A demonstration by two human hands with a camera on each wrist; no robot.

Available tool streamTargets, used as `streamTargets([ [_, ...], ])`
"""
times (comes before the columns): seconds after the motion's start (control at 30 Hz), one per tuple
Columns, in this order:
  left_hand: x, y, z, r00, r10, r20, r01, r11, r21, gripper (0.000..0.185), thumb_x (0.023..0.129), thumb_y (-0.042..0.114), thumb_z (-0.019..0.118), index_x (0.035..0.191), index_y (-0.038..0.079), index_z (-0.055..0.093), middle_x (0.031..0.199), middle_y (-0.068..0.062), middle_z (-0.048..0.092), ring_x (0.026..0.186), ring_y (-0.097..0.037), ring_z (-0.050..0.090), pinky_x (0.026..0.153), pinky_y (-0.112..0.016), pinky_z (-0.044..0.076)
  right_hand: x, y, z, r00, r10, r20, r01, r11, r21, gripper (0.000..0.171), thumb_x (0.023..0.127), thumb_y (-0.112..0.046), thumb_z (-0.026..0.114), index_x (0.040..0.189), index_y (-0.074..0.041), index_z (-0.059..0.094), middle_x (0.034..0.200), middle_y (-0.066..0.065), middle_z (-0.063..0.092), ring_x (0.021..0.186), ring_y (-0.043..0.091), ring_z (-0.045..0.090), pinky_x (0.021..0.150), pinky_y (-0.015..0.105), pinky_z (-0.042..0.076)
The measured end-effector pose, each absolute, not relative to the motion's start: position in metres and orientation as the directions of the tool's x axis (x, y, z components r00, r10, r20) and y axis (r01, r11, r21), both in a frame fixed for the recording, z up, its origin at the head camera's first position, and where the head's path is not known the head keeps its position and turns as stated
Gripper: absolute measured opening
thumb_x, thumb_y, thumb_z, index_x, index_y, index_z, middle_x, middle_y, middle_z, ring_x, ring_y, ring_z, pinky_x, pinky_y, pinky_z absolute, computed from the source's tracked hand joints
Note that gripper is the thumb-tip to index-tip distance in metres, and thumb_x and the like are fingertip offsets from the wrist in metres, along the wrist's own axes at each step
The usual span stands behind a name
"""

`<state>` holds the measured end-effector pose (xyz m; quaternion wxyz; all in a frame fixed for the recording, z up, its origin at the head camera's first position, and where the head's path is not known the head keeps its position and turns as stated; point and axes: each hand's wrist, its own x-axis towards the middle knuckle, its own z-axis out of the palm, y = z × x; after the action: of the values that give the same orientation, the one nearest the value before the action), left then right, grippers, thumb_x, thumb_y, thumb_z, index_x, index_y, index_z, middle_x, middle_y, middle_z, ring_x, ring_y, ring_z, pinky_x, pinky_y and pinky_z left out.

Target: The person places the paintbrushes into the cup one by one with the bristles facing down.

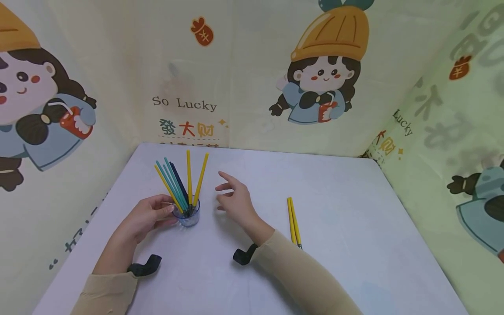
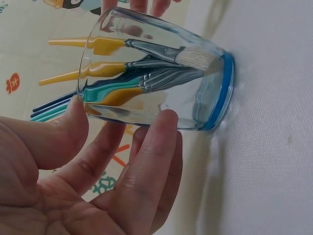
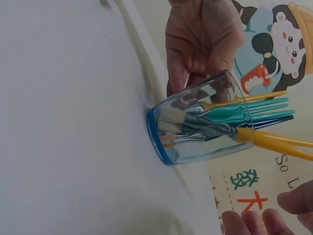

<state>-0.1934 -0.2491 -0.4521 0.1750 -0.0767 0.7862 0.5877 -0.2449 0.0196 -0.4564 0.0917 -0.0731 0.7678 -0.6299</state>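
Note:
A clear glass cup [image 1: 190, 221] with a blue base stands upright on the white table. In it lean several paintbrushes with yellow [image 2: 110, 46], teal [image 3: 225, 113] and dark blue handles, bristles down. My left hand [image 1: 145, 218] holds the cup from its left side, thumb near the rim and fingers lower along the glass. To the right of the cup my right hand [image 1: 238, 200] hovers apart from it, fingers loosely extended and nothing between them. Two yellow paintbrushes [image 1: 293, 218] lie side by side on the table beyond my right forearm, which partly hides their lower ends.
The white table [image 1: 346, 210] reaches back to a cloth wall [image 1: 252, 78] printed with cartoon girls and lettering. Similar cloth hangs along the left and right sides. A black band piece [image 1: 145, 266] sits at my left wrist, another [image 1: 245, 254] at my right.

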Motion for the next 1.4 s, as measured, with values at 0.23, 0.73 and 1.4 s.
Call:
streamTargets([
  [0.23,-0.192,-0.251,-0.452,-0.929,0.093,-0.359,-0.320,0.291,0.902,0.046,0.109,0.016,0.065,0.148,-0.006,0.054,0.122,-0.016,0.072,0.103,-0.013,0.074,0.091,-0.031,0.067,-0.243,0.036,-0.459,-0.977,-0.207,-0.056,0.022,0.161,-0.987,0.073,0.096,0.001,0.068,0.156,-0.039,0.055,0.128,0.015,0.071,0.102,0.037,0.075,0.073,0.037,0.070],
  [0.73,-0.193,-0.252,-0.453,-0.933,0.096,-0.348,-0.307,0.295,0.905,0.045,0.109,0.015,0.063,0.148,-0.007,0.053,0.120,-0.015,0.070,0.102,-0.012,0.074,0.091,-0.031,0.067,-0.239,0.074,-0.460,-0.985,-0.152,-0.083,0.059,0.154,-0.986,0.074,0.098,-0.002,0.070,0.159,-0.039,0.051,0.131,0.017,0.069,0.106,0.043,0.073,0.074,0.040,0.070],
  [1.4,-0.192,-0.250,-0.454,-0.933,0.093,-0.349,-0.308,0.299,0.903,0.045,0.109,0.015,0.064,0.148,-0.006,0.054,0.122,-0.017,0.071,0.103,-0.013,0.074,0.090,-0.029,0.067,-0.225,0.128,-0.457,-0.988,-0.062,-0.138,0.130,0.126,-0.984,0.077,0.093,0.002,0.070,0.156,-0.040,0.054,0.131,0.022,0.068,0.099,0.045,0.076,0.074,0.049,0.070],
])
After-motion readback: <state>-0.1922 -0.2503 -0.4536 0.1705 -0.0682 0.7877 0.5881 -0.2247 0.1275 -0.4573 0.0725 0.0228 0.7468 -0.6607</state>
